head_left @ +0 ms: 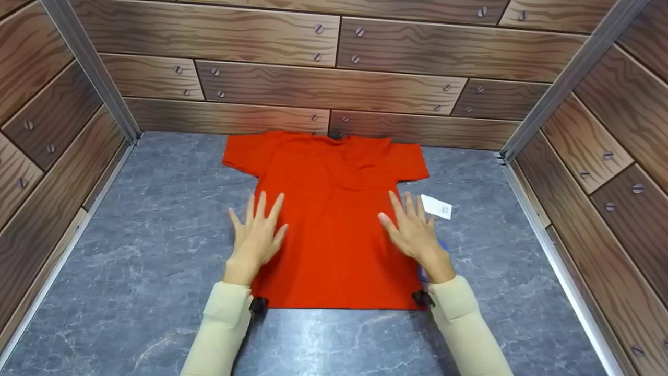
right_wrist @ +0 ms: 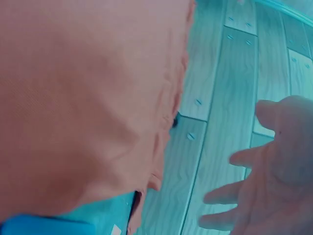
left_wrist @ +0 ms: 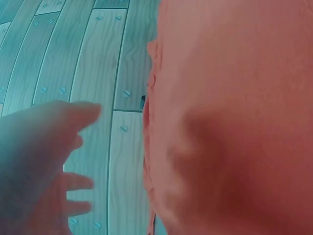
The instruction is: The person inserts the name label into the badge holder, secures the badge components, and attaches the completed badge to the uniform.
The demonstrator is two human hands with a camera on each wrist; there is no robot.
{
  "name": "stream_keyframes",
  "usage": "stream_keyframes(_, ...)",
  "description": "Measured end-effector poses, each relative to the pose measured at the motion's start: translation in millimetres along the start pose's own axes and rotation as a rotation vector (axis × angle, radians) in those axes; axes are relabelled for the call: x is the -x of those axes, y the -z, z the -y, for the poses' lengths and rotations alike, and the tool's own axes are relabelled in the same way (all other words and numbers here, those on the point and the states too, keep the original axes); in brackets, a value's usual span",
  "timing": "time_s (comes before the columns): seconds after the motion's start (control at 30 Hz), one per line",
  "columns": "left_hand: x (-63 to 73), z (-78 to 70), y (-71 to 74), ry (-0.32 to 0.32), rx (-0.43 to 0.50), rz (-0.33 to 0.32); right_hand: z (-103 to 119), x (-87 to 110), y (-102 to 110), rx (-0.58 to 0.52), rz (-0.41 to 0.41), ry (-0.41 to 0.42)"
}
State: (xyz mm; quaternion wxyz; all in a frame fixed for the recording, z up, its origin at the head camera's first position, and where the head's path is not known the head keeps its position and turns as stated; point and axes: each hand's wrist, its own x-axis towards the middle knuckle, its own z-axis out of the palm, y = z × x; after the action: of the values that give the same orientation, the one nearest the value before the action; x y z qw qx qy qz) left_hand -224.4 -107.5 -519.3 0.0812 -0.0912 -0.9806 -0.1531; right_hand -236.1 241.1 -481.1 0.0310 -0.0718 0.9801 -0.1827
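A red short-sleeved T-shirt (head_left: 329, 235) lies spread flat, its collar toward the back wall and its hem toward me. Over its left side edge hovers my left hand (head_left: 254, 237), fingers straight and spread, holding nothing. My right hand (head_left: 415, 232) is over the opposite side edge, likewise with fingers spread and nothing in them. In the left wrist view the left hand (left_wrist: 44, 156) casts a shadow on the shirt (left_wrist: 234, 73). The right wrist view shows the right hand (right_wrist: 274, 171) apart from the cloth (right_wrist: 83, 98).
A white tag (head_left: 437, 207) lies right of the shirt, by the right fingertips. A blue item (head_left: 423, 273), mostly hidden, sits beside the right wrist. Wood-patterned walls (head_left: 266, 81) enclose the grey marbled surface (head_left: 156, 235) at the back and both sides.
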Motion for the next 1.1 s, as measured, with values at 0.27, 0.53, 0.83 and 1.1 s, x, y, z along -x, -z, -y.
stream_keyframes(0.27,5.6,-3.6,4.4,-0.115,0.151,-0.029,-24,9.2,24,-0.122,0.008,0.130)
stream_keyframes(0.53,11.2,-10.9,11.0,-0.131,0.269,0.007,-50,14.0,31,-0.113,0.038,0.087)
stream_keyframes(0.83,14.5,-15.8,11.6,-0.158,0.289,0.032,-75,15.5,25,-0.131,0.123,-0.035)
stream_keyframes(1.1,16.9,-19.4,10.4,-0.161,0.319,0.082,-88,16.1,19,-0.138,0.122,-0.044)
